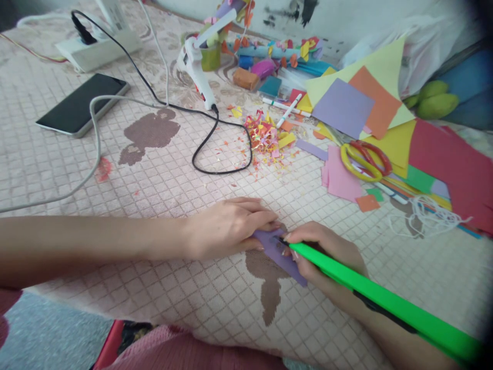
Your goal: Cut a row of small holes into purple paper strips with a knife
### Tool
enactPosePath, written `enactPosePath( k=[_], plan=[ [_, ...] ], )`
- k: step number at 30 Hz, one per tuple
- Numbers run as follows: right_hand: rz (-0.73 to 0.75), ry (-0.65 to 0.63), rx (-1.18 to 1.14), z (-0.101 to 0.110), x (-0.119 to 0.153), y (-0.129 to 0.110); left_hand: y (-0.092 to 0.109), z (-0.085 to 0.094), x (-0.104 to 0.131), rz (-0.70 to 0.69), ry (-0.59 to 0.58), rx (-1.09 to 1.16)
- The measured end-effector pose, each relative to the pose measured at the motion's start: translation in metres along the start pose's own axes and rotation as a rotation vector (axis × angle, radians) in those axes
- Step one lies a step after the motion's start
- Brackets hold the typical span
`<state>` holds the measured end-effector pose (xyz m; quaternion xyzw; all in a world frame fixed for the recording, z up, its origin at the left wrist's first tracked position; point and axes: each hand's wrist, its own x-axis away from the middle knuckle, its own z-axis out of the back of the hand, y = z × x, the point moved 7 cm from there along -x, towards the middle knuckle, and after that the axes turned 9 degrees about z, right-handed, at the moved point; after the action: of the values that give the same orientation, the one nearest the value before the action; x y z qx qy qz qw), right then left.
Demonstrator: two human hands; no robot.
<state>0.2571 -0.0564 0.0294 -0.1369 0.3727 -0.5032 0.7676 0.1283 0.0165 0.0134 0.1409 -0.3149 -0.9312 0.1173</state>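
A small purple paper strip (287,263) lies slantwise on the patterned cloth in front of me. My left hand (231,228) holds its upper left end down, fingers together and thumb at the near edge. Closed round a long bright green tool (370,290) with a dark tip is my right hand (327,249). The tip meets the strip close to my left fingertips. A black part sits along the tool's side; its exact kind is unclear, and its far end runs toward the lower right edge.
Scissors (364,162) lie on coloured paper sheets (342,108) at right, beside tangled white string (427,216). Paper scraps (265,133) are heaped mid-table. Behind the black cable (221,172) lies a white glue gun (198,74). A phone (82,103) and power strip (100,49) are at left.
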Motion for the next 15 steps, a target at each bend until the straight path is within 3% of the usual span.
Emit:
enactPosePath(
  k=[8,15],
  plan=[
    [0.036,-0.011,-0.021,0.001,-0.004,-0.002,0.006,0.004,0.008,-0.045,0.010,-0.023],
    [0.035,0.013,-0.043,-0.001,-0.001,0.003,0.006,0.005,0.018,-0.160,-0.137,0.017]
  ],
)
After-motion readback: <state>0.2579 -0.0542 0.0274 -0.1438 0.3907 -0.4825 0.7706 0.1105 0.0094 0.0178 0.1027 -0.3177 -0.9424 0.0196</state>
